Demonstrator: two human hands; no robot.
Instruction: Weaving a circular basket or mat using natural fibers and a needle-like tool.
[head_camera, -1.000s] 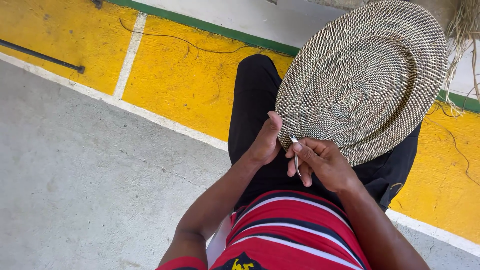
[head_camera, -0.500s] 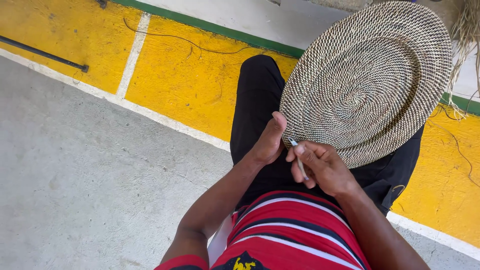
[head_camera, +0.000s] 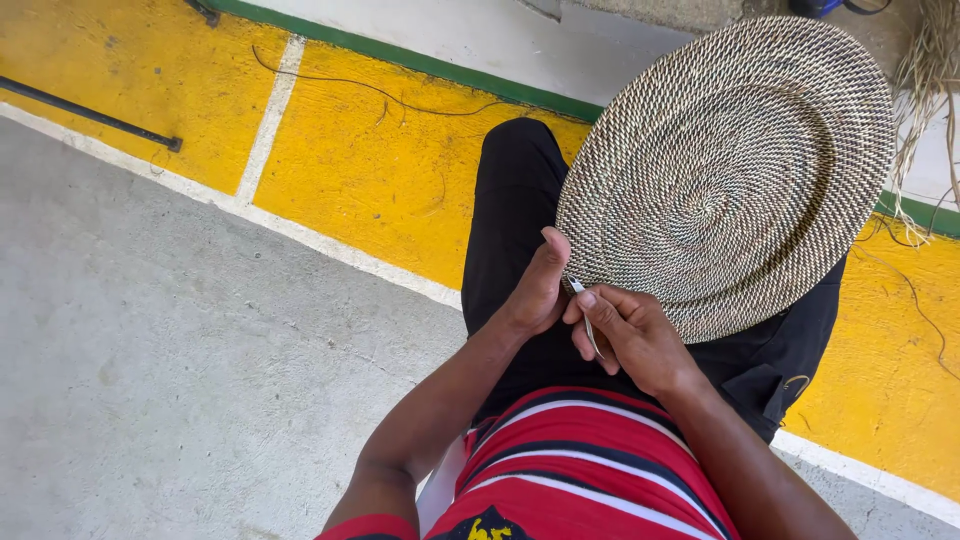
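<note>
Little has shifted since the earlier frame: both hands remain at the near rim of the woven disc, only nudged slightly along its edge, so the rim work looks to be going on at the same spot. Left hand pinches the rim, thumb up against the weave; right hand is clenched on a thin pale tool pointed at that edge. Disc rests on the black-trousered lap, centre right of frame, above yellow painted floor; loose fibre strands at upper right.
</note>
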